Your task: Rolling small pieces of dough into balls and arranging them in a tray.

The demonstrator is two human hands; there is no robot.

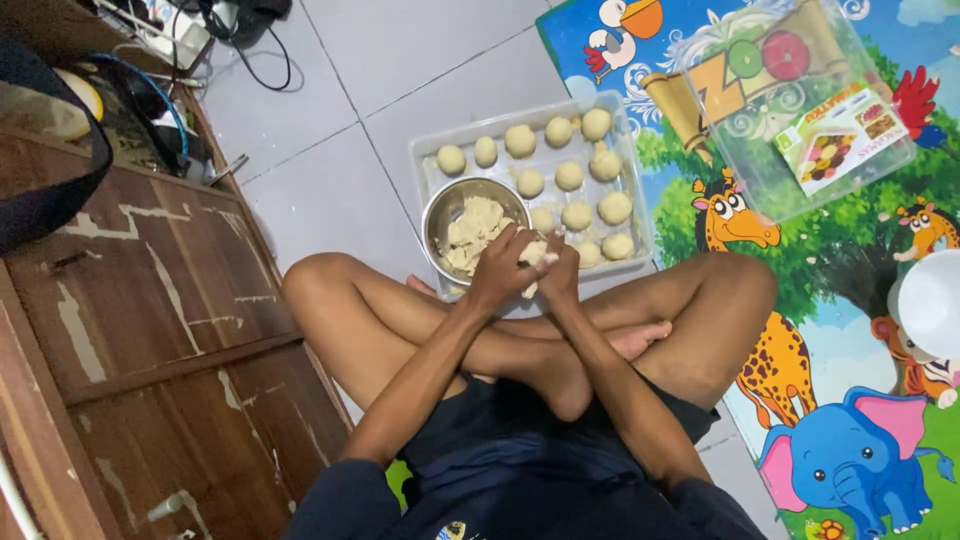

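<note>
**Over the tray, two hands press one lump of dough**

Above crossed legs on the tiled floor point(330, 190), the left hand point(503, 268) and the right hand point(560, 275) meet, fingers of both closed around a pale lump of dough point(534, 254) held between them. Just beyond the hands sits a round metal bowl point(437, 212) with more rough dough in it, resting inside a clear rectangular tray point(425, 150). Rolled dough balls point(569, 176) lie in rows across the rest of the tray. To the right, a colourful animal-print play mat point(850, 330) carries a clear plastic lidded box point(800, 100). A worn wooden cabinet point(150, 300) stands at the left.
</note>
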